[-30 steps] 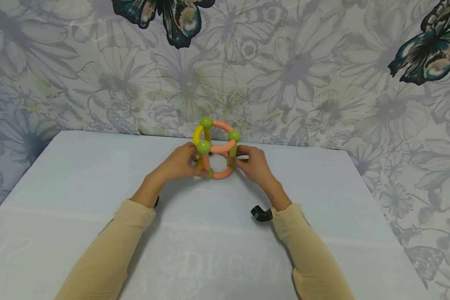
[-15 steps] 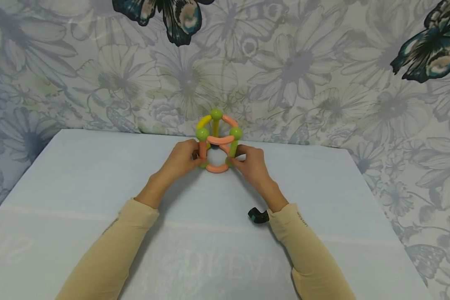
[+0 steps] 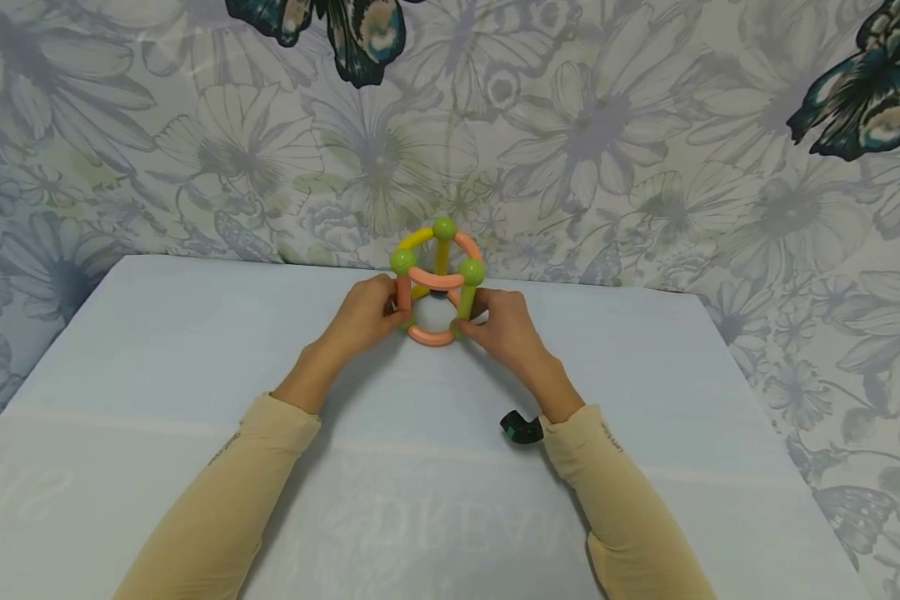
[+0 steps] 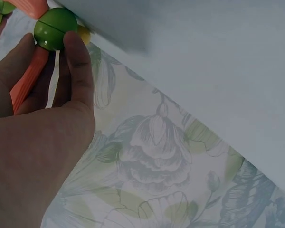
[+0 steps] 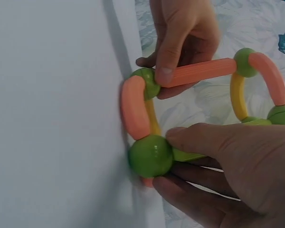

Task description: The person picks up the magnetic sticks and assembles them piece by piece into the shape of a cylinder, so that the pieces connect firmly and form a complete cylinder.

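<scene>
A frame built from green balls and orange, yellow and green rods, like a magnetic stick-and-ball toy (image 3: pixel 435 277), stands upright near the table's back edge. On its left side, my left hand (image 3: pixel 363 315) grips a lower corner. The left wrist view has that hand's thumb and fingers around an orange rod (image 4: pixel 31 78) just by a green ball (image 4: pixel 55 28). Opposite it, my right hand (image 3: pixel 504 327) pinches the other lower front corner, thumb and fingers at a green ball (image 5: pixel 151 156) and green rod (image 5: pixel 187 156) in the right wrist view. The far lower corner is partly hidden.
The white table (image 3: pixel 195 358) stretches out on both sides of the toy. Behind its back edge rises a wall (image 3: pixel 592 167) covered in flowers and butterflies. A black device (image 3: pixel 521 427) sticks out by the right sleeve cuff.
The toy has turned and shifted slightly away, so its rear top ball now appears between the two front ones. My left fingers have moved off its yellow side onto the front left corner.
</scene>
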### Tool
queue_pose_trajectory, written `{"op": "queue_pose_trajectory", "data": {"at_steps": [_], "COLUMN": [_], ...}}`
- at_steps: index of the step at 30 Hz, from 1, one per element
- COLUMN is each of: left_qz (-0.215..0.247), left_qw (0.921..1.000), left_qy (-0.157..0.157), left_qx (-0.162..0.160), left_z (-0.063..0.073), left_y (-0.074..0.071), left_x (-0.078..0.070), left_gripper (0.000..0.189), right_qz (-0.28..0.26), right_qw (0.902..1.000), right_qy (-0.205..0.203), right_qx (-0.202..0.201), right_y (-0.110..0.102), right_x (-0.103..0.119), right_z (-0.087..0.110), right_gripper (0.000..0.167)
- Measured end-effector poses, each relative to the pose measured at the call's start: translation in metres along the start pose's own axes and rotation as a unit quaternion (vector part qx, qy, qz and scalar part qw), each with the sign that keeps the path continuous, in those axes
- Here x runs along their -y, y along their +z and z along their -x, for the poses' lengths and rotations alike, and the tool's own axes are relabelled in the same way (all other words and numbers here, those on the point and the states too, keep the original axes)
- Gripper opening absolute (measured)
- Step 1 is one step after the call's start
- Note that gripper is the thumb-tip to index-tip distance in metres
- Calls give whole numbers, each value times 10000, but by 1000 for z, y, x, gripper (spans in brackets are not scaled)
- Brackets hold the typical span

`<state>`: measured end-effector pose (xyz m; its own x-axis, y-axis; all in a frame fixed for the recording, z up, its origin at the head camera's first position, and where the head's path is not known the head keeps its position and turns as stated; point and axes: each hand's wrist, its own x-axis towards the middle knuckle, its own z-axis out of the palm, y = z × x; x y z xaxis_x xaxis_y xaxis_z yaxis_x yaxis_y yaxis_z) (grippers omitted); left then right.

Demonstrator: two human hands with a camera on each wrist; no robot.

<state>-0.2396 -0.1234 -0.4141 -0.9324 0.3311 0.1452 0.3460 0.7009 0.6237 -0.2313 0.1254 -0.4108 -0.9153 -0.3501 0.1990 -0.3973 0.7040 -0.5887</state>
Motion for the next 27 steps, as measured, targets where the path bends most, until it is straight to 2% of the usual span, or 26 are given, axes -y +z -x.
{"op": "queue_pose_trajectory", "data": {"at_steps": [5, 7, 12, 13, 14, 15, 17, 19, 20, 21, 22, 24, 25, 27], "left_qz": [-40, -48, 46, 155, 277, 476, 1071, 1951, 2405, 2875, 3325, 4096, 4351, 4787], "left_qw": [9999, 9999, 9997, 9992, 9984, 9969, 9911, 9771, 9666, 9525, 9360, 9012, 8876, 8621], "left_qy": [89, 129, 108, 126, 152, 149, -87, -477, -716, -955, -1159, -1365, -1434, -1544], "left_qx": [61, 86, 235, 340, 466, 610, 787, 703, 532, 303, 44, -364, -479, -613], "left_z": [-1, -1, -1, -1, -1, -1, -1, -1, 0, 0, 0, -1, -2, -3], "left_y": [2, 3, 5, 3, 1, -3, -12, -21, -24, -27, -29, -31, -31, -31], "left_x": [-3, -4, -8, -7, -5, -4, -1, 0, -1, -5, -9, -15, -18, -22], "left_gripper": [18, 17, 17, 17, 17, 16, 21, 29, 34, 38, 43, 50, 53, 53], "right_qz": [-156, -115, 78, 67, 26, -57, -359, -1069, -1557, -2117, -2689, -3755, -4143, -4634], "right_qw": [9997, 9996, 9991, 9987, 9981, 9973, 9952, 9888, 9814, 9692, 9522, 9096, 8900, 8617], "right_qy": [-200, -205, -92, -66, -47, -28, 176, 630, 897, 1173, 1431, 1766, 1877, 2032], "right_qx": [74, 140, 418, 502, 609, 729, 893, 834, 673, 455, 205, -215, -329, -387], "right_y": [-8, -10, -14, -16, -19, -22, -32, -42, -47, -50, -53, -55, -54, -53], "right_x": [-1, -2, 0, 0, -1, -1, -4, -5, -5, -4, -3, 2, 5, 11], "right_z": [0, 1, 2, 2, 3, 4, 5, 6, 5, 4, 2, -1, -2, -4], "right_gripper": [57, 55, 35, 35, 45, 47, 45, 44, 43, 33, 32, 38, 41, 45]}}
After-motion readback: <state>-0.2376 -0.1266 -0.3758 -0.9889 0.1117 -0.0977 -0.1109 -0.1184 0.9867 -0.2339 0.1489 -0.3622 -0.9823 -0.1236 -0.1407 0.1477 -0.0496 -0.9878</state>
